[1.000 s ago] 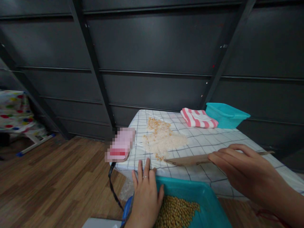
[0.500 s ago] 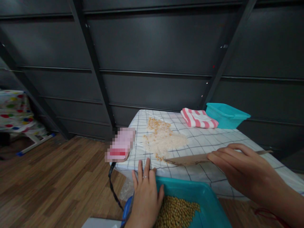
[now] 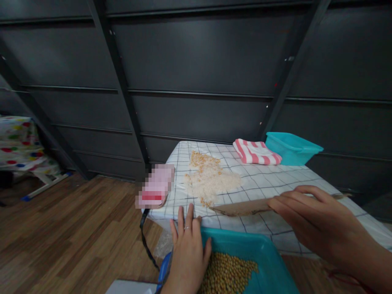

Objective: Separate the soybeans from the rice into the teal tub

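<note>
One brown strip (image 3: 245, 207) juts out either side of the right hand (image 3: 315, 220) gripping it.

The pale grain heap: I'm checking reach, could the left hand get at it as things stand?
Probably yes: the left hand is spread toward the pale grain heap; the cardboard strip in the right hand ends near the heap's front edge, leaving its left side unblocked.

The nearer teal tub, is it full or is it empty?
Neither. The tub is partly filled: brownish beans lie inside, leaving some bottom bare. The left hand hides part.
</note>
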